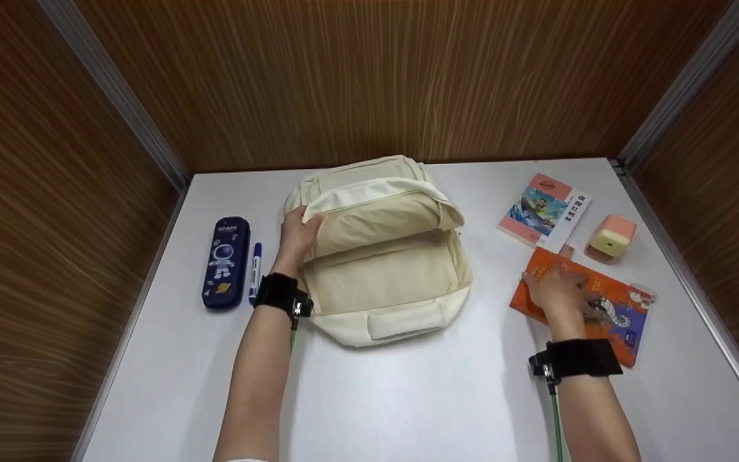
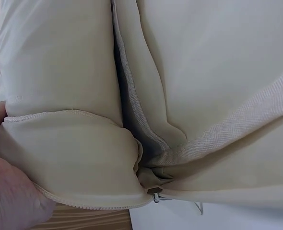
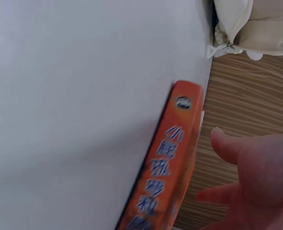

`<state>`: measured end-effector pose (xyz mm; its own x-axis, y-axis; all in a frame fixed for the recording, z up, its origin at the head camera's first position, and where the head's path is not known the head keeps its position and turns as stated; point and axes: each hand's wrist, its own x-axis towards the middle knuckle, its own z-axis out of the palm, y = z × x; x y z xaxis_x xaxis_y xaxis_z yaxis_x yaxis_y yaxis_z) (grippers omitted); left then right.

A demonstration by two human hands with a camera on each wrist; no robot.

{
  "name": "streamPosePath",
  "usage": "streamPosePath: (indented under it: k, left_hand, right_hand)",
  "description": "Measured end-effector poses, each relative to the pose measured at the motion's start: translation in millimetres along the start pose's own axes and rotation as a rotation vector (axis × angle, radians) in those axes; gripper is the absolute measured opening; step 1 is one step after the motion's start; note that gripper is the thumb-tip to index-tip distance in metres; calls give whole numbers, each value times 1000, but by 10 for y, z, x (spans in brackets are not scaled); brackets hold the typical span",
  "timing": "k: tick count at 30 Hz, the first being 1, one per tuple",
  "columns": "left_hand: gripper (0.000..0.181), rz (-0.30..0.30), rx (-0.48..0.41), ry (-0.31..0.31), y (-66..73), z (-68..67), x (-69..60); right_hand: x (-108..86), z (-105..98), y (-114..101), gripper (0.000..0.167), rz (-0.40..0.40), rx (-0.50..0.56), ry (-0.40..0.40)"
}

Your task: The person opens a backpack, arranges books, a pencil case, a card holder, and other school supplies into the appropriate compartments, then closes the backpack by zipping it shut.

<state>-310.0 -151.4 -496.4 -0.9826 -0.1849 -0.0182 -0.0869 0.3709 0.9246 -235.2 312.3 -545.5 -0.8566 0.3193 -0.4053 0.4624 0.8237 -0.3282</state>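
A cream backpack (image 1: 376, 279) lies unzipped on the table, its main compartment gaping towards me. My left hand (image 1: 297, 237) grips the upper flap's left edge between thumb and fingers. Up close in the left wrist view, the zipper edge runs from that hand (image 2: 14, 191) down to a metal zipper pull (image 2: 156, 196). To the right, my right hand (image 1: 559, 292) is spread over an orange and purple book (image 1: 629, 321). In the right wrist view its thumb and fingers stretch out beside the book's orange spine (image 3: 163, 158); whether they touch the cover I cannot tell.
A dark blue pencil case (image 1: 225, 263) and a blue-capped marker (image 1: 255, 273) lie left of the backpack. Behind the orange book are a smaller pink and white book (image 1: 546, 212) and a pink and yellow pencil sharpener (image 1: 610, 239). Wood-grain panels (image 1: 369, 83) enclose the white table (image 1: 401, 398).
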Motion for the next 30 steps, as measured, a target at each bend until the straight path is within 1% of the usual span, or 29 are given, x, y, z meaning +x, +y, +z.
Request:
streamPosePath:
  k: [1,3,5,10,12,15,18,22,24,28,30]
  left_hand:
    - [30,-4,-3,0,-6,1,-2]
    - [29,-4,-8,-2,-15,2,-7]
    - [30,-1,-6,-4,-23,5,-12]
    - [29,7,3,0,-30,15,-35]
    - [28,10,2,2,-30,19,-43]
    - [26,15,2,8,-31,18,-46]
    - [26,10,-6,14,-41,26,-31]
    - [27,12,-27,7,-53,36,-24]
    - [26,18,-28,4,-55,31,-36]
    - [26,20,-11,10,-70,23,-43]
    - [26,18,-7,7,-80,23,-48]
  right_hand:
    - [3,5,24,94,9,-13,-17]
    - [8,8,35,95,1,-55,-40]
    - [22,11,7,94,-11,-81,-51]
    - [42,61,-176,87,-45,-135,-57]
    - [38,92,-269,80,-74,-145,-61]
    - [17,142,-453,70,-123,-136,-39]
    - [-21,217,-652,60,-169,-91,29]
    - [-58,334,-831,58,-230,-3,114]
    - [-72,375,-876,58,-248,30,133]
    - [-97,362,-881,53,-282,50,115]
    - [-104,303,-840,50,-278,23,85]
